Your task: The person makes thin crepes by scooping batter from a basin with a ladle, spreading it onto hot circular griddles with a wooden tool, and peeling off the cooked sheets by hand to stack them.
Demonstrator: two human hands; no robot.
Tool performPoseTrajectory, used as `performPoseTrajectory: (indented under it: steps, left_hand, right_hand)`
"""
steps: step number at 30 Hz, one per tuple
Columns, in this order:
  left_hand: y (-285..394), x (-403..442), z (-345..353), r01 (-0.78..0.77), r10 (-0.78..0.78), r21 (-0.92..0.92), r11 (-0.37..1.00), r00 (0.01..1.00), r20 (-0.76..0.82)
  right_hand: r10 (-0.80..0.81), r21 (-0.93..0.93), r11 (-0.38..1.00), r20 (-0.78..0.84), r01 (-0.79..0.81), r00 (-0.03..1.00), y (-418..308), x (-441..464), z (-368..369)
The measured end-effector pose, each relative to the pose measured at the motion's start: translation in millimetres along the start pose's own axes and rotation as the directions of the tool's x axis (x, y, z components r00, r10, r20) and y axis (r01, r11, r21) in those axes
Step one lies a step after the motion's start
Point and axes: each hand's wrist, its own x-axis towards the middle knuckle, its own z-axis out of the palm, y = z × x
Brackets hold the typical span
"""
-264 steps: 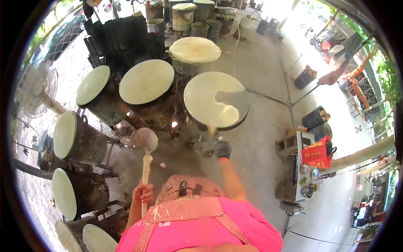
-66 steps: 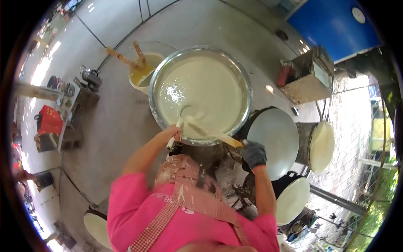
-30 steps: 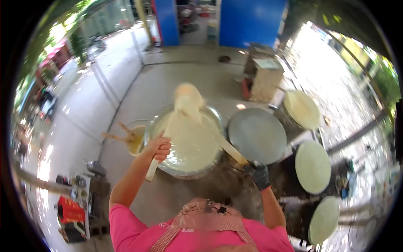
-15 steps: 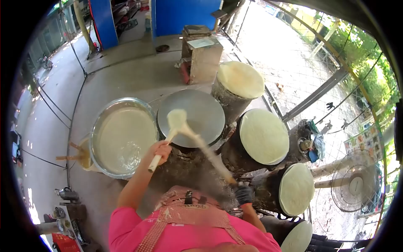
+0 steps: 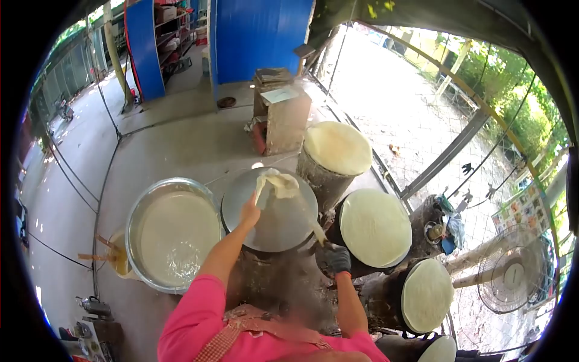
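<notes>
My left hand [image 5: 250, 214] is closed round the handle of a batter-coated ladle [image 5: 268, 179], held over the left part of a bare round griddle [image 5: 253, 236]. Pale batter hangs and spreads at the ladle's head, blurred by motion. My right hand [image 5: 335, 259], in a dark glove, grips a wooden spreader [image 5: 318, 230] at the griddle's right edge. To the left stands a wide metal basin [image 5: 134, 253] of pale batter. A griddle covered by a pale round sheet [image 5: 375, 228] lies just right of my right hand.
Another covered griddle [image 5: 338, 148] stands behind, with more [image 5: 427, 295] at the lower right. A bucket with wooden sticks [image 5: 122, 260] touches the basin's left side. Beyond are a box-like stand [image 5: 286, 123] and blue panels [image 5: 259, 42]. A fan [image 5: 511, 274] stands at the right.
My view has turned from the basin to the bare griddle. My left hand has moved forward with the ladle, batter now spilling over the griddle. My right hand has brought the spreader closer to it.
</notes>
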Motion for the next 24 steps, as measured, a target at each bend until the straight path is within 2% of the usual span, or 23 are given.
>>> performPoseTrajectory:
  steps: [1,4,5,6,7,9,10,11,12,13,14,15,16,18,20,21,23,24]
  left_hand:
    - [20,-5,-29,0.093,-0.093,0.008,0.996,0.991,0.098]
    - [23,2,-31,0.085,-0.095,0.078,0.993,0.987,0.127]
    - [30,2,-35,0.083,-0.086,0.034,0.996,0.991,0.099]
    - [44,8,-43,0.075,-0.075,-0.003,0.997,0.995,0.064]
    - [49,14,-56,0.058,-0.058,-0.03,0.998,0.998,0.025]
    - [49,24,-89,0.009,-0.029,-0.256,0.967,0.997,-0.075]
    - [49,25,-98,-0.021,-0.025,-0.368,0.93,0.993,-0.119]
    - [39,20,-106,-0.069,0.024,-0.378,0.923,0.992,-0.123]
    - [20,7,-115,-0.113,0.072,-0.389,0.914,0.99,-0.119]
    - [2,-6,-122,-0.157,0.118,-0.405,0.901,0.986,-0.118]
    - [-17,-25,-121,-0.138,0.115,-0.389,0.911,0.99,-0.082]
    - [-40,-54,-120,-0.106,0.1,-0.368,0.924,0.994,-0.035]
    - [-60,-86,-121,-0.076,0.086,-0.341,0.937,0.996,0.015]
    - [-81,-144,-142,0.17,-0.137,-0.228,0.959,0.978,0.156]
    - [-96,-182,-159,0.086,-0.061,-0.268,0.96,0.993,0.1]
    - [-100,-189,-164,0.07,-0.047,-0.255,0.964,0.994,0.096]
    - [-101,-202,-168,0.044,-0.025,-0.236,0.971,0.996,0.083]
    - [-96,-205,-174,0.129,-0.094,-0.246,0.961,0.985,0.147]
  right_hand:
    - [0.142,0.644,0.764,-0.105,-0.042,0.984,13,0,23]
    - [-0.098,0.441,0.846,-0.426,0.301,0.899,-1,51,83]
    - [-0.1,-0.073,0.993,-0.078,0.094,0.992,7,63,101]
    - [-0.089,-0.582,0.776,0.282,0.244,0.955,15,75,118]
    - [-0.072,-0.425,0.902,0.036,0.081,0.997,-10,59,90]
    - [-0.049,-0.131,0.989,0.12,0.065,0.992,-78,32,-14]
    - [0.135,0.134,0.98,0.087,-0.146,0.987,-48,59,42]
    - [0.321,0.46,0.833,0.05,-0.307,0.946,-17,85,98]
    - [0.489,0.71,0.61,0.012,-0.352,0.872,13,111,152]
    - [0.257,0.395,0.908,-0.254,-0.142,0.932,-3,122,170]
    - [0.105,0.029,0.994,-0.242,-0.101,0.965,-26,126,165]
    - [0.091,-0.138,0.985,-0.119,-0.108,0.989,-40,131,148]
    - [0.163,-0.117,0.979,-0.03,-0.165,0.986,-43,130,123]
    - [0.332,0.091,0.938,0.052,-0.336,0.942,-28,112,77]
    - [0.295,0.095,0.95,0.041,-0.297,0.955,-31,104,98]
    - [0.316,0.314,0.908,-0.074,-0.278,0.946,-25,111,152]
    - [0.344,0.675,0.736,-0.3,-0.057,0.89,-13,123,257]
    - [0.22,0.233,0.956,-0.172,-0.177,0.96,-61,108,192]
